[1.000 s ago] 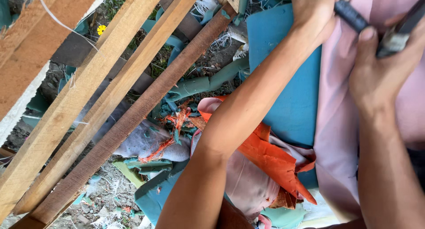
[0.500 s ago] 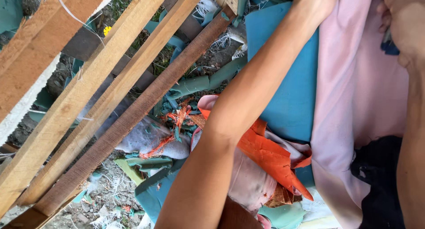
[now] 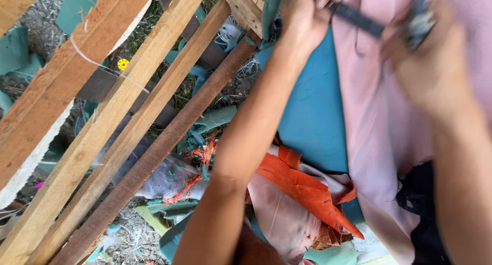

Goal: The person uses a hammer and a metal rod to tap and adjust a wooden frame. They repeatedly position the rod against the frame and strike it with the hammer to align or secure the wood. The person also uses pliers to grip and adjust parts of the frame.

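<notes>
My left hand [image 3: 303,20] is at the top centre with its fingers closed on one end of a dark, long-handled tool [image 3: 359,20]. My right hand [image 3: 433,70], blurred by motion, grips the tool's other dark arm with its grey metal part, near the top right. Both hands are over a pink cloth [image 3: 382,131] that hangs down the right side. The cloth lies over a teal sheet [image 3: 312,111]. The tool's working end is hidden by my hands and the top edge of the view.
Slanted wooden slats [image 3: 128,106] of a frame cross the left half, over ground littered with teal scraps and grass. A small yellow flower [image 3: 123,64] shows between slats. Torn orange fabric [image 3: 302,188] and a pale pink piece [image 3: 282,219] lie below my left forearm. Black cloth [image 3: 420,213] sits lower right.
The view has tilted, so both hands and the dark tool sit lower in the frame than half a second ago. My right hand has shifted left across the pink cloth.
</notes>
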The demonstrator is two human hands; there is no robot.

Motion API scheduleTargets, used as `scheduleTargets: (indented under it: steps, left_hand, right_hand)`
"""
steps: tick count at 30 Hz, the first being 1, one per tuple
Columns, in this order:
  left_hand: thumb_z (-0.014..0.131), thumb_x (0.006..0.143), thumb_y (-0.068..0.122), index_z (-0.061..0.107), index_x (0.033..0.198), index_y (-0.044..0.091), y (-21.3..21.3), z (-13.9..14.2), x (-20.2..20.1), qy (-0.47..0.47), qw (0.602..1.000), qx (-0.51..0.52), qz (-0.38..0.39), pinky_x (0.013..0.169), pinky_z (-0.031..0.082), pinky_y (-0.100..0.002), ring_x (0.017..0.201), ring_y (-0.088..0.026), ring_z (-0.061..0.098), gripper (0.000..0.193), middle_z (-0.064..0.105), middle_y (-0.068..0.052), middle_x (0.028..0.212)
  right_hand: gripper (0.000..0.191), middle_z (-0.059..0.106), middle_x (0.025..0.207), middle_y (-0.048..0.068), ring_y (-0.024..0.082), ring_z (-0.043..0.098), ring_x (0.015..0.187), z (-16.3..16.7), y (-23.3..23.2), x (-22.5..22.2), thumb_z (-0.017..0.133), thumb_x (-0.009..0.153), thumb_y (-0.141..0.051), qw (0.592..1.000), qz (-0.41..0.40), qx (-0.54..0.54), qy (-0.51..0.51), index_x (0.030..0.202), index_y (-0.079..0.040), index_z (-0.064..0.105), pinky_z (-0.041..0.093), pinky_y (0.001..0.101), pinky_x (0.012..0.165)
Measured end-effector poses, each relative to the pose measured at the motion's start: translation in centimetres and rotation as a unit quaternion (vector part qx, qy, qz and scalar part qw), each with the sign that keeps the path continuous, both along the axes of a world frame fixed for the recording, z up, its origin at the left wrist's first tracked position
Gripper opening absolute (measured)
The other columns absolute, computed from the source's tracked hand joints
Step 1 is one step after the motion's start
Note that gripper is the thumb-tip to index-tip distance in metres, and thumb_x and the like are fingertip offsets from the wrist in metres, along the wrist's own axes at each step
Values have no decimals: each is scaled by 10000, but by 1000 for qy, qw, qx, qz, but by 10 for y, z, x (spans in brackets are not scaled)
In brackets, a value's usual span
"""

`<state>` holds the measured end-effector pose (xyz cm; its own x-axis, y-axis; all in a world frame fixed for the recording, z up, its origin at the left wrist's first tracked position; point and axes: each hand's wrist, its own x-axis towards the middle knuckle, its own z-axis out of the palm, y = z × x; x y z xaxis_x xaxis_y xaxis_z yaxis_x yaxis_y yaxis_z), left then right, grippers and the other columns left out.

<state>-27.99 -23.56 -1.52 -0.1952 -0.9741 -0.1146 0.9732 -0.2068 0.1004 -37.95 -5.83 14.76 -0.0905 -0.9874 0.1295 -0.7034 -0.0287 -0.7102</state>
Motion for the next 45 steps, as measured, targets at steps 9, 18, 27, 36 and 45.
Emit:
scheduleTargets:
  steps: [9,18,27,36,45]
  left_hand:
    - [474,1096,232,508,987,112,49,1,123,-9,997,-46,-65,476,274,-250,552,-77,304,166,408,29,737]
    - [552,1082,147,510,929,83,41,-34,126,-162,985,-33,46,497,374,-305,567,-108,397,171,453,5,725]
    - [576,984,67,596,1199,1,35,-81,66,-370,898,-15,237,574,491,-311,684,-161,601,225,658,-75,901]
    - [676,1007,123,707,1061,37,45,-75,44,-590,734,-30,334,919,497,-320,1096,-196,496,106,548,-115,1076]
    - [600,1074,138,678,1184,9,48,-91,36,-420,874,3,243,716,493,-239,826,-89,584,186,653,-5,917]
  right_hand:
    - [287,662,838,71,134,634,703,-22,40,101,695,986,-110,971,50,182,-147,1198,-12,529,531,279,610]
    - [466,713,1100,142,224,730,1003,14,-33,90,510,879,104,906,123,214,-343,1331,-7,524,615,293,880]
    - [349,730,1082,193,271,760,964,-47,-103,102,520,995,1,881,134,361,-275,1344,10,524,649,319,819]
    - [271,771,1108,259,279,631,803,-48,-125,51,593,1002,-36,903,183,384,-64,1246,54,668,468,308,563]
    - [238,767,1137,78,134,649,982,-62,-145,55,587,955,-190,891,148,427,36,1103,-113,757,489,273,699]
